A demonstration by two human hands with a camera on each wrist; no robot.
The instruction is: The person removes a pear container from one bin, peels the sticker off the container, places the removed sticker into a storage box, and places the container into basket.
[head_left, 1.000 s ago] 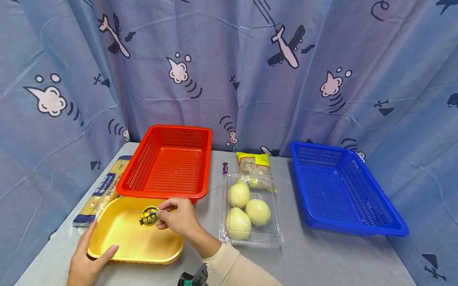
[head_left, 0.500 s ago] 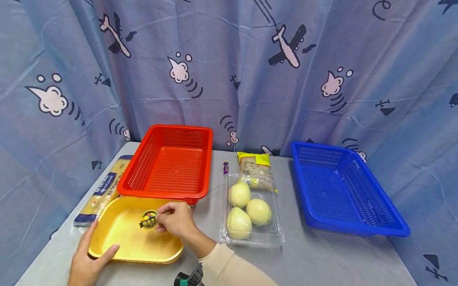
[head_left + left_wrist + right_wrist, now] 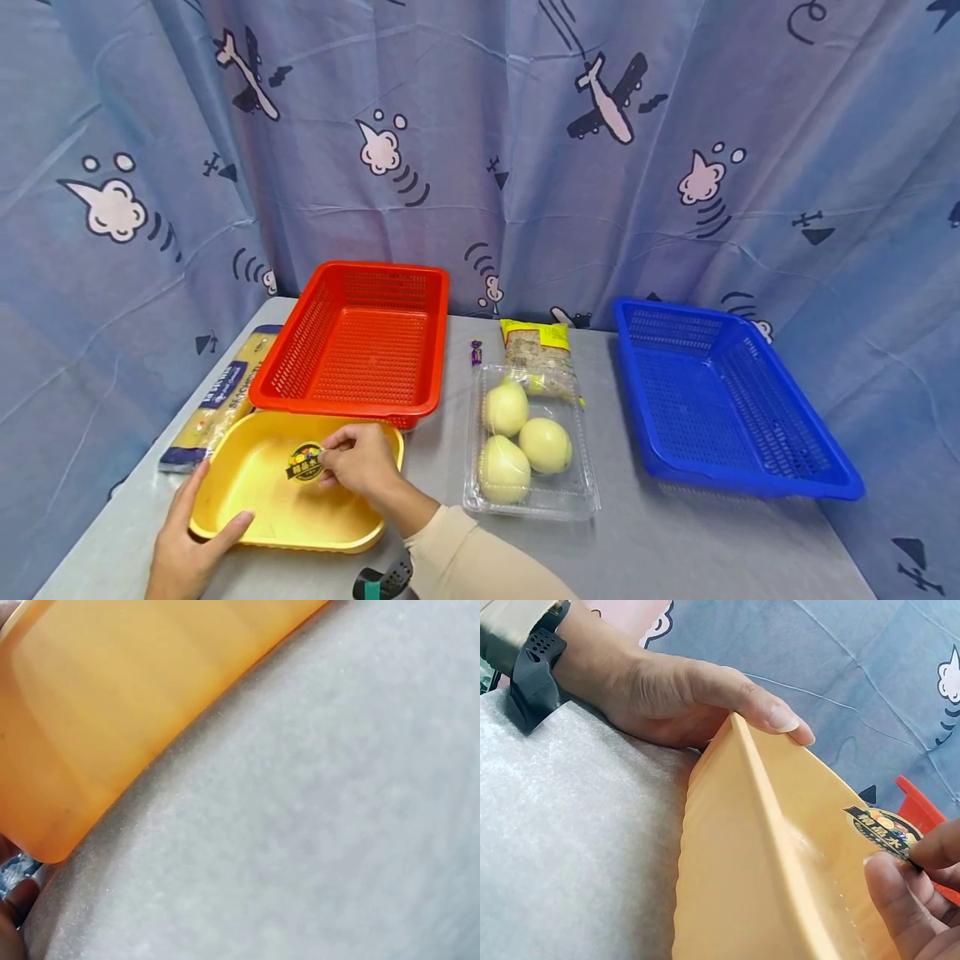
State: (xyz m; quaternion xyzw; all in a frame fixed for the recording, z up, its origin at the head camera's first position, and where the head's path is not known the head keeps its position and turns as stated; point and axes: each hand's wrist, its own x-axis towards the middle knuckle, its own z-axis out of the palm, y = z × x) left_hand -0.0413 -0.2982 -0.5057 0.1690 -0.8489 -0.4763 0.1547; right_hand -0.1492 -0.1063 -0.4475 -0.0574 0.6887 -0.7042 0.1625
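Note:
A yellow oval plastic basin (image 3: 292, 512) sits at the table's front left. My left hand (image 3: 182, 533) grips its left end, thumb over the rim and fingers along the outer side. My right hand (image 3: 365, 460) pinches the right edge of a round sticker (image 3: 302, 463) between thumb and forefinger, over the inside of the basin. The right wrist view shows the sticker (image 3: 881, 827) close up, with printed fruit and a dark banner of characters. In the left wrist view only the basin's outer wall (image 3: 120, 690) and bits of fingers appear.
Behind the basin stands a red basket (image 3: 375, 354); a long spaghetti packet (image 3: 225, 392) lies left of it. A clear box of several pale round fruits (image 3: 543, 446) overlaps a yellow-topped bag (image 3: 536, 342). A purple-wrapped candy (image 3: 476, 352) lies nearby. At right is a blue basket (image 3: 690, 408).
My right hand and the sticker have shifted a little left and toward me over the basin. My left hand keeps its grip on the rim.

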